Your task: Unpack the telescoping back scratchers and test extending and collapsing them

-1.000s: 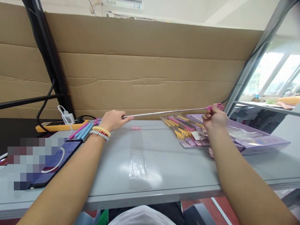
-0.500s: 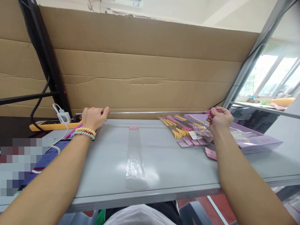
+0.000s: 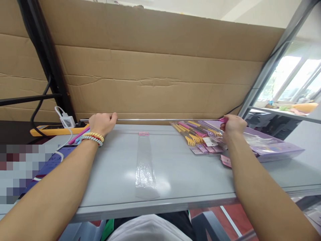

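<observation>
A long, thin metal rod, apparently an extended back scratcher (image 3: 165,119), stretches level between my two hands along the back of the table. My left hand (image 3: 102,123) is closed around it, and a short length of rod pokes out beyond my wrist side. On the other end, the fingers of my right hand (image 3: 233,124) pinch a pink part, largely hidden by them. In front lies a flat clear plastic sleeve (image 3: 144,157) with a pink top label. Several bagged back scratchers (image 3: 192,135) with yellow claw ends lie beside my right hand.
A purple box (image 3: 281,152) with clear plastic on it stands at the right. At the left are an orange power strip (image 3: 52,131) with a white charger (image 3: 68,120), a pink stick (image 3: 78,135) and a phone (image 3: 54,165). Cardboard (image 3: 160,67) walls the back.
My view has tipped slightly downward. Both hands keep their hold on the rod, with the right hand shifted a touch. The sleeve and bagged pieces stay put on the table.
</observation>
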`<action>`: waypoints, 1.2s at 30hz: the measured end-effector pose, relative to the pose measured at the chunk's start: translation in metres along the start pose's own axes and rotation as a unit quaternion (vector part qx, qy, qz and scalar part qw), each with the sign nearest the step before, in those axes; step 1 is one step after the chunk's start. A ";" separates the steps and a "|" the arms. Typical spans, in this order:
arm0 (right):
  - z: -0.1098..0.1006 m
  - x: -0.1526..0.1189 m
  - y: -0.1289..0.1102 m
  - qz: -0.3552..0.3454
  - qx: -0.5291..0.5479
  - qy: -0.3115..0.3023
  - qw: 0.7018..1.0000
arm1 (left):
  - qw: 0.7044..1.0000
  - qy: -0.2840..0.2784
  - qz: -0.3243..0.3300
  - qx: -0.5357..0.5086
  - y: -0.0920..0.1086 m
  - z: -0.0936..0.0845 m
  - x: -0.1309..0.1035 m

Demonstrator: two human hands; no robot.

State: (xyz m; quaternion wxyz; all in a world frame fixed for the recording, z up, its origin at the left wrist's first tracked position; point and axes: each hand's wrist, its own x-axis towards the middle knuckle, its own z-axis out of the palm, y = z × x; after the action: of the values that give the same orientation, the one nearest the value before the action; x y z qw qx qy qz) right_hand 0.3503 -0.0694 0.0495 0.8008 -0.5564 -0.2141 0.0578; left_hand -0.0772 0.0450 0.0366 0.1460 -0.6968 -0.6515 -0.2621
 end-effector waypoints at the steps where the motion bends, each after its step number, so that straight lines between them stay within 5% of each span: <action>1: 0.000 0.001 0.000 0.004 0.001 0.011 1.000 | 1.000 -0.001 0.002 -0.001 0.001 -0.001 0.000; 8: -0.001 0.005 -0.001 0.024 0.002 0.061 0.998 | 1.000 -0.011 0.004 -0.004 0.008 -0.008 0.000; 19: 0.003 0.001 -0.001 -0.002 -0.058 0.036 0.998 | 0.999 -0.031 0.000 0.025 0.013 -0.011 0.000; 21: 0.015 -0.014 0.000 -0.012 -0.077 -0.006 0.997 | 0.998 -0.050 0.035 0.019 0.026 -0.014 -0.005; 24: 0.039 -0.063 0.006 -0.027 -0.113 -0.161 0.980 | 0.987 -0.066 0.144 -0.006 0.059 -0.019 -0.027; 26: 0.052 -0.103 0.012 -0.116 -0.182 -0.359 0.908 | 0.979 -0.057 0.196 -0.011 0.084 -0.024 -0.046; 29: 0.060 -0.148 0.020 -0.189 -0.219 -0.528 0.799 | 0.965 -0.062 0.255 -0.023 0.109 -0.030 -0.071; 31: 0.059 -0.157 0.022 -0.200 -0.218 -0.571 0.765 | 0.961 -0.061 0.268 -0.022 0.115 -0.032 -0.080; 36: 0.053 -0.136 0.021 -0.234 -0.262 -0.571 0.742 | 0.941 -0.045 0.335 -0.022 0.113 -0.026 -0.081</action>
State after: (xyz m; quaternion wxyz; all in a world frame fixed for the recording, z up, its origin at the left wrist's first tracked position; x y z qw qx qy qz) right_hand 0.2089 -0.0605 0.0082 0.3403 -0.5393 -0.7613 0.1171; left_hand 0.0284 -0.0490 0.0283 0.1802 -0.8892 -0.3799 -0.1804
